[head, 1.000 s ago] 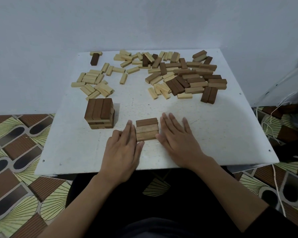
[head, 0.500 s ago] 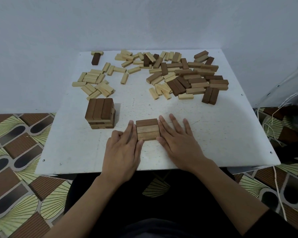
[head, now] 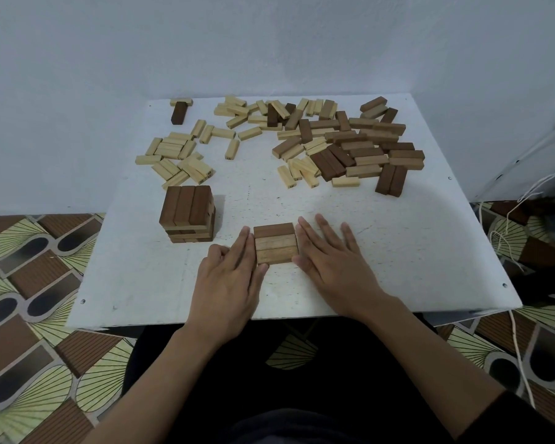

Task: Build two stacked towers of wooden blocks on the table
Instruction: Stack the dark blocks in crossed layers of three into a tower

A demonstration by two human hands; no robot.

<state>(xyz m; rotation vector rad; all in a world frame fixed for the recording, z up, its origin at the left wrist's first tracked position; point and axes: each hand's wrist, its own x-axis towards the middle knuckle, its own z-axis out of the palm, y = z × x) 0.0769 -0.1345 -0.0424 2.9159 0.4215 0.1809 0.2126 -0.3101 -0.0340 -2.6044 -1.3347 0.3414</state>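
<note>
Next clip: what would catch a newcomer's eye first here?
The left hand and right hand lie flat against either side of a three-block layer near the front edge of the table. A taller tower stands to its left; loose blocks, light and dark, litter the far half.

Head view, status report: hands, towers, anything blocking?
Left hand and right hand open, flat against the three-block layer sides. Taller stack stands apart to its left. Loose blocks lie far back, clear of both.

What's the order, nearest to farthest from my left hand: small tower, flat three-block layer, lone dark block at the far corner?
1. Flat three-block layer: against the left hand, on its right.
2. Small tower: just beyond, to the left.
3. Lone dark block: far left corner.
</note>
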